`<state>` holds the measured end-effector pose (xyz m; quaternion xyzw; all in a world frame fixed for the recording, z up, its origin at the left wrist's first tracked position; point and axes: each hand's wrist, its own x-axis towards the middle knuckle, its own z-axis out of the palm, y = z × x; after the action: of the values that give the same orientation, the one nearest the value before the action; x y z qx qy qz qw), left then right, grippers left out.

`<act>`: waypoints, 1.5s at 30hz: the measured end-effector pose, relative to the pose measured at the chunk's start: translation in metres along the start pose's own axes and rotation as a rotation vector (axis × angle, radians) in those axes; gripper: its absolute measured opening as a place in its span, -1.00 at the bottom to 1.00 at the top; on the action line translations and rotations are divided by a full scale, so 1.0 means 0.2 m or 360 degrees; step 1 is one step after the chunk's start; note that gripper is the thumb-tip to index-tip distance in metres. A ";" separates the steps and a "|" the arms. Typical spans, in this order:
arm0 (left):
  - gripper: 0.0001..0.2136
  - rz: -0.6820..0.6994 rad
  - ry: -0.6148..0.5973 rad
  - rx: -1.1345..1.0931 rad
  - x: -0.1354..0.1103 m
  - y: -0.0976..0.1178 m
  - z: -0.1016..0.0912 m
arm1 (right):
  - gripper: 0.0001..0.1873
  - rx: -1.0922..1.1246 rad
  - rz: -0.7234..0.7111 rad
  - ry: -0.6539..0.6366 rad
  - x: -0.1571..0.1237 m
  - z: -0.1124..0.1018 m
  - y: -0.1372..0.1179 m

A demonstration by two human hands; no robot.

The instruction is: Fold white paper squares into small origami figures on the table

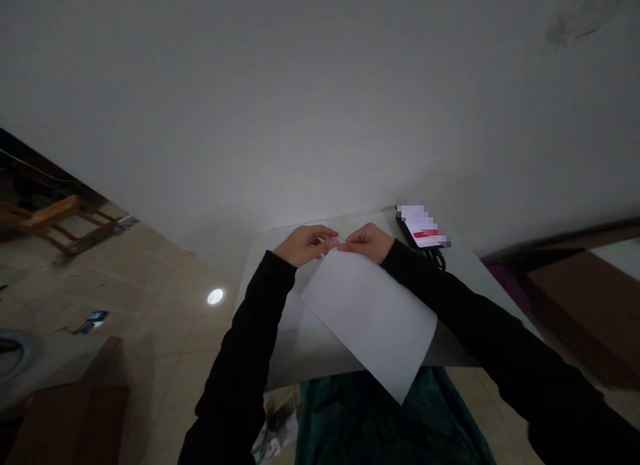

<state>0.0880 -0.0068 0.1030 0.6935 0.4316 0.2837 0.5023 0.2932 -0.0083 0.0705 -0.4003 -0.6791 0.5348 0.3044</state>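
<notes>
Left hand: fingers pinched shut on the far edge of the paper sheet.
Right hand: pinched the same edge, just beside the left.
Sheet: lay across the table, its corner overhanging the near edge.
Beyond: phone, cable.

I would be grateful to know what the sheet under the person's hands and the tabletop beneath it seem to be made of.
The white sheet looks like plain matte paper: it is thin, has a crisp straight edge and shows no gloss. The tabletop seems to be a smooth, pale laminate or painted board, judging by its even, unmarked surface, though the dim light leaves its material open.
</notes>
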 end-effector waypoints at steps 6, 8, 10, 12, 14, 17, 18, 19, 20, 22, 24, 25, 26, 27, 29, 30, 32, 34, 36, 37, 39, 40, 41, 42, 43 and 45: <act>-0.81 0.0038 0.0156 -0.0089 0.04 -0.13 0.07 | -0.58 0.0080 0.0110 0.0028 0.02 0.01 0.06; -0.80 0.0080 0.0270 -0.0102 0.02 -0.16 0.05 | -0.58 0.0162 0.0163 0.0036 0.02 0.01 0.08; -0.79 0.0126 0.0350 -0.0129 0.01 -0.18 0.03 | -0.57 0.0239 0.0206 0.0025 0.01 0.00 0.09; -0.79 0.0164 0.0436 -0.0140 0.00 -0.20 0.01 | -0.57 0.0282 0.0248 0.0001 0.01 0.00 0.10; -0.79 0.0187 0.0523 -0.0137 -0.01 -0.22 0.00 | -0.58 0.0290 0.0281 -0.0045 0.00 0.00 0.11; -0.78 0.0150 0.0531 -0.0156 -0.04 -0.26 -0.03 | -0.59 0.0246 0.0298 -0.0146 -0.01 -0.01 0.16; -0.77 0.0131 0.0513 -0.0164 -0.04 -0.27 -0.03 | -0.60 0.0230 0.0294 -0.0182 -0.01 -0.02 0.18; -0.77 0.0115 0.0502 -0.0172 -0.05 -0.28 -0.04 | -0.60 0.0212 0.0291 -0.0215 -0.02 -0.03 0.20; -0.77 0.0103 0.0502 -0.0181 -0.06 -0.29 -0.04 | -0.60 0.0190 0.0292 -0.0248 -0.02 -0.04 0.22; -0.76 0.0088 0.0516 -0.0207 -0.07 -0.32 -0.05 | -0.61 0.0151 0.0301 -0.0274 -0.04 -0.06 0.24; -0.76 0.0068 0.0498 -0.0230 -0.08 -0.33 -0.06 | -0.62 0.0129 0.0340 -0.0244 -0.06 -0.08 0.25; -0.76 0.0055 0.0472 -0.0235 -0.08 -0.34 -0.06 | -0.62 0.0121 0.0366 -0.0208 -0.06 -0.09 0.25; -0.75 0.0039 0.0432 -0.0234 -0.09 -0.34 -0.06 | -0.63 0.0105 0.0387 -0.0173 -0.07 -0.10 0.25; -0.74 0.0020 0.0378 -0.0232 -0.09 -0.34 -0.06 | -0.63 0.0077 0.0402 -0.0144 -0.08 -0.10 0.25; -0.72 -0.0036 0.0255 -0.0238 -0.09 -0.35 -0.05 | -0.66 -0.0003 0.0398 -0.0107 -0.08 -0.11 0.24; -0.71 -0.0071 0.0203 -0.0244 -0.09 -0.35 -0.05 | -0.67 -0.0037 0.0380 -0.0099 -0.08 -0.11 0.24; -0.70 -0.0127 0.0159 -0.0256 -0.09 -0.35 -0.03 | -0.68 -0.0070 0.0344 -0.0082 -0.08 -0.11 0.25; -0.71 -0.0124 0.0206 -0.0273 -0.08 -0.36 -0.01 | -0.67 -0.0053 0.0296 -0.0043 -0.08 -0.11 0.25; -0.73 -0.0065 0.0303 -0.0297 -0.08 -0.37 0.01 | -0.66 0.0001 0.0245 -0.0011 -0.08 -0.12 0.26; -0.73 -0.0030 0.0359 -0.0307 -0.08 -0.37 0.01 | -0.66 0.0030 0.0227 -0.0015 -0.08 -0.12 0.26; -0.73 0.0019 0.0454 -0.0314 -0.08 -0.37 0.02 | -0.64 0.0074 0.0240 -0.0110 -0.09 -0.13 0.26; -0.73 0.0030 0.0485 -0.0313 -0.08 -0.37 0.02 | -0.62 0.0077 0.0275 -0.0198 -0.10 -0.13 0.26; -0.73 0.0035 0.0501 -0.0311 -0.08 -0.36 0.01 | -0.60 0.0062 0.0323 -0.0306 -0.10 -0.13 0.25; -0.74 0.0033 0.0507 -0.0313 -0.08 -0.36 0.01 | -0.57 0.0031 0.0372 -0.0406 -0.11 -0.13 0.25; -0.75 0.0026 0.0507 -0.0318 -0.09 -0.35 0.01 | -0.55 -0.0016 0.0409 -0.0478 -0.11 -0.13 0.25; -0.77 0.0009 0.0509 -0.0326 -0.09 -0.35 0.01 | -0.54 -0.0128 0.0426 -0.0496 -0.12 -0.12 0.26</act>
<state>0.0588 -0.0148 0.0379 0.5860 0.4729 0.4341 0.4945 0.3362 -0.0130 0.0265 -0.4114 -0.6794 0.5983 0.1056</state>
